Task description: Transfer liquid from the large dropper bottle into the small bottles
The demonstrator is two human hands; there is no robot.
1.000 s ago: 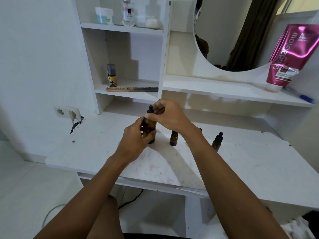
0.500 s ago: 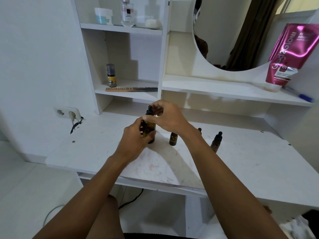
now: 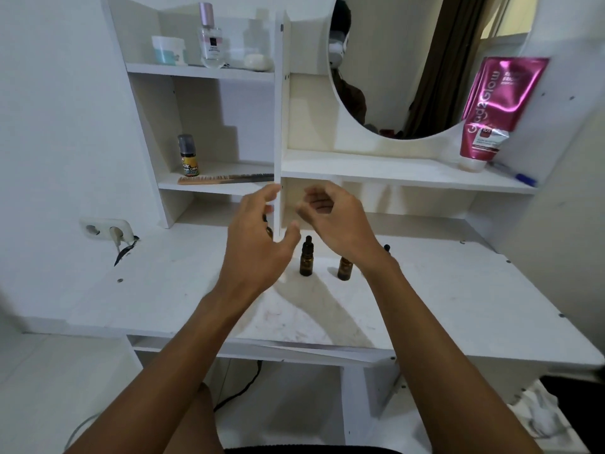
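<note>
Both hands empty: left hand (image 3: 258, 244) & right hand (image 3: 330, 221) apart, fingers spread; big bottle (image 3: 269, 231) mostly hidden behind left. Next, prob: uncap small bottle (image 3: 306, 261) between hands

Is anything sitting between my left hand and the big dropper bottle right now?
Nothing visible does. The left hand is open right in front of the large dropper bottle, which it mostly hides; only a sliver shows beside the fingers. The capped small bottle stands to its right on the desk, out of the way.
</note>
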